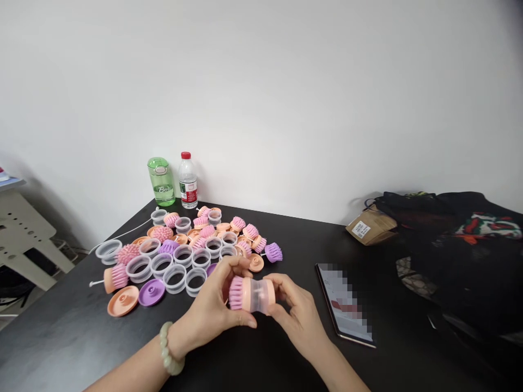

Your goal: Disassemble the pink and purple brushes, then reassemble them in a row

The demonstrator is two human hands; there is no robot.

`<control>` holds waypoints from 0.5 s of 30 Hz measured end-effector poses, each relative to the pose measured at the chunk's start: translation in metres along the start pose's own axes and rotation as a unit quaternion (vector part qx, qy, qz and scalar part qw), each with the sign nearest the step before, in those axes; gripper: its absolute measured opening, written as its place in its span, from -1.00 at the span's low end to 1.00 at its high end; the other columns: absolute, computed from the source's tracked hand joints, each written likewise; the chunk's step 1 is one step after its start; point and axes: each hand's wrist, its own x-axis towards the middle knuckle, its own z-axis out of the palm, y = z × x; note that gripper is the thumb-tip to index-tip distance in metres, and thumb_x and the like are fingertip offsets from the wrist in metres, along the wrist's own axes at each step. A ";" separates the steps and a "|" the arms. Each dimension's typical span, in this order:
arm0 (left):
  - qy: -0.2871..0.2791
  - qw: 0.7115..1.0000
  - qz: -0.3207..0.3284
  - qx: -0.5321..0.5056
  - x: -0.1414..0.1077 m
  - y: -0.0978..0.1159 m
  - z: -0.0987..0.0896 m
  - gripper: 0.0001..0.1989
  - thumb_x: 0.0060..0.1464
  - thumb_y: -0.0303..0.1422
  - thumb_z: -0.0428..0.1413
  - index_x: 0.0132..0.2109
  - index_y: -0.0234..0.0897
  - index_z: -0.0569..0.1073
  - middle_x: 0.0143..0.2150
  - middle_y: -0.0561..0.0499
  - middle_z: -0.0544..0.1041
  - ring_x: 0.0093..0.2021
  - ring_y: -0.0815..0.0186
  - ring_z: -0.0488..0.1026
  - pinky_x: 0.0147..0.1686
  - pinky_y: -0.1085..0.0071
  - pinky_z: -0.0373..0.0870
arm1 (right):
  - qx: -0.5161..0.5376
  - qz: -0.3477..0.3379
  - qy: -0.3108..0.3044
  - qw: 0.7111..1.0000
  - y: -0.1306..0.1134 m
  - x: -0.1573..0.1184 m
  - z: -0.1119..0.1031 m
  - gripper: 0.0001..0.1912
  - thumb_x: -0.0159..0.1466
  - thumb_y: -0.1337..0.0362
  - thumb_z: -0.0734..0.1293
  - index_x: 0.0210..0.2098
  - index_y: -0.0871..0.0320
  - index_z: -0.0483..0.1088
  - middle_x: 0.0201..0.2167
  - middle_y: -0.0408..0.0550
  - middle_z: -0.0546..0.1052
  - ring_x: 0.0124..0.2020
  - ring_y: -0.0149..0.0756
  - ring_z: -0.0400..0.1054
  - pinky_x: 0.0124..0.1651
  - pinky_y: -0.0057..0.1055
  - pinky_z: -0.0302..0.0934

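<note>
Between left hand (212, 305), curled round the bristle end, and right hand (300, 313), pinching the flat end, holding a round plastic brush with pink bristles, peach bands and clear middle (252, 295). Lying sideways, hand to hand, equally near both, close to see-through round plastic rings (175, 289) on the flat black table (65, 332).

Pale script (165, 190) on the green bottle (160, 179) seems to begin "Bo"; its remaining letters are unclear. Just right of the green bottle, the red-and-white label (189, 193) on the clear bottle (188, 173) is too small to read. Well right of it, the bag (379, 230) bears an illegible white label (363, 229), and the tablet (345, 305) shows a pixelated screen.
</note>
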 end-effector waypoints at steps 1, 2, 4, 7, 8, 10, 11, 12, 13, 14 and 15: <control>0.013 1.000 0.024 0.015 0.000 -0.001 0.001 -0.23 -0.26 -0.26 0.48 0.11 -0.07 0.34 0.00 -0.03 0.40 -0.01 0.15 0.38 -0.07 0.30 0.36 | 0.030 0.029 -0.008 0.999 -0.001 0.000 0.001 -0.66 0.30 -0.03 0.34 -0.15 0.10 0.43 -0.37 -0.09 0.52 -0.40 -0.29 0.43 -0.35 -0.42 0.37; 0.024 0.998 0.045 0.030 0.000 -0.001 0.001 -0.22 -0.25 -0.24 0.48 0.13 -0.06 0.33 0.05 -0.06 0.37 0.06 0.10 0.36 0.00 0.26 0.35 | 0.059 0.052 -0.014 0.997 -0.002 0.000 0.002 -0.70 0.30 0.02 0.34 -0.14 0.10 0.42 -0.35 -0.09 0.51 -0.39 -0.30 0.42 -0.35 -0.43 0.37; 0.038 0.995 0.065 0.069 0.000 -0.001 0.001 -0.23 -0.22 -0.17 0.46 0.14 -0.06 0.33 0.12 -0.09 0.33 0.14 0.04 0.30 0.08 0.21 0.32 | 0.108 0.080 -0.014 0.991 -0.004 0.000 0.003 -0.74 0.29 0.09 0.35 -0.12 0.11 0.40 -0.33 -0.09 0.50 -0.36 -0.30 0.42 -0.32 -0.43 0.38; 0.032 0.993 0.027 0.111 0.000 -0.001 0.000 -0.24 -0.23 -0.05 0.43 0.11 -0.11 0.35 0.08 -0.10 0.37 0.07 0.04 0.34 0.00 0.23 0.34 | 0.141 0.081 0.009 0.987 -0.005 0.001 0.003 -0.77 0.25 0.18 0.37 -0.13 0.10 0.39 -0.33 -0.11 0.47 -0.33 -0.29 0.42 -0.27 -0.42 0.39; 0.021 0.994 0.007 0.107 0.000 -0.001 0.000 -0.23 -0.24 0.00 0.41 0.10 -0.13 0.35 0.03 -0.09 0.40 0.01 0.07 0.37 -0.05 0.25 0.35 | 0.140 0.075 0.020 0.987 -0.005 0.001 0.003 -0.78 0.24 0.20 0.37 -0.13 0.09 0.39 -0.33 -0.11 0.47 -0.32 -0.30 0.42 -0.26 -0.41 0.39; -0.010 0.997 -0.024 0.071 0.000 0.000 -0.001 -0.22 -0.24 0.10 0.36 0.07 -0.18 0.36 -0.09 -0.05 0.43 -0.12 0.15 0.38 -0.16 0.31 0.34 | 0.130 0.058 0.042 0.989 -0.003 0.001 0.003 -0.77 0.22 0.26 0.38 -0.13 0.08 0.38 -0.32 -0.12 0.46 -0.32 -0.30 0.41 -0.24 -0.41 0.39; -0.025 0.998 -0.034 0.053 0.000 0.000 -0.001 -0.25 -0.22 0.13 0.33 0.03 -0.21 0.38 -0.15 -0.02 0.42 -0.18 0.19 0.37 -0.20 0.34 0.32 | 0.125 0.049 0.050 0.990 -0.002 0.001 0.004 -0.76 0.21 0.28 0.38 -0.13 0.08 0.37 -0.31 -0.12 0.46 -0.31 -0.30 0.42 -0.23 -0.41 0.39; -0.034 0.998 -0.042 0.042 0.000 0.001 -0.001 -0.30 -0.16 0.14 0.30 -0.01 -0.23 0.40 -0.19 0.01 0.41 -0.22 0.23 0.35 -0.24 0.36 0.30 | 0.120 0.042 0.054 0.990 -0.001 0.001 0.004 -0.75 0.20 0.29 0.39 -0.12 0.08 0.37 -0.30 -0.12 0.46 -0.30 -0.30 0.42 -0.22 -0.41 0.40; -0.034 0.998 -0.047 0.039 0.000 0.003 -0.001 -0.38 -0.08 0.12 0.27 -0.04 -0.24 0.41 -0.22 0.03 0.40 -0.25 0.26 0.34 -0.26 0.38 0.27 | 0.118 0.037 0.054 0.991 -0.001 0.000 0.005 -0.73 0.19 0.30 0.39 -0.11 0.07 0.36 -0.29 -0.12 0.46 -0.29 -0.30 0.42 -0.21 -0.41 0.40; -0.027 0.997 -0.053 0.041 0.000 0.004 0.000 -0.46 0.00 0.07 0.24 -0.06 -0.24 0.42 -0.23 0.04 0.40 -0.25 0.28 0.33 -0.27 0.39 0.26 | 0.117 0.034 0.051 0.991 0.000 0.000 0.005 -0.72 0.19 0.30 0.39 -0.10 0.07 0.36 -0.28 -0.11 0.46 -0.28 -0.29 0.42 -0.21 -0.40 0.40; -0.018 0.997 -0.056 0.042 0.000 0.006 0.001 -0.54 0.07 0.01 0.23 -0.06 -0.24 0.42 -0.23 0.04 0.40 -0.25 0.28 0.33 -0.25 0.39 0.26 | 0.118 0.034 0.046 0.991 0.000 0.000 0.005 -0.72 0.20 0.29 0.39 -0.09 0.07 0.36 -0.27 -0.11 0.46 -0.28 -0.29 0.43 -0.20 -0.40 0.40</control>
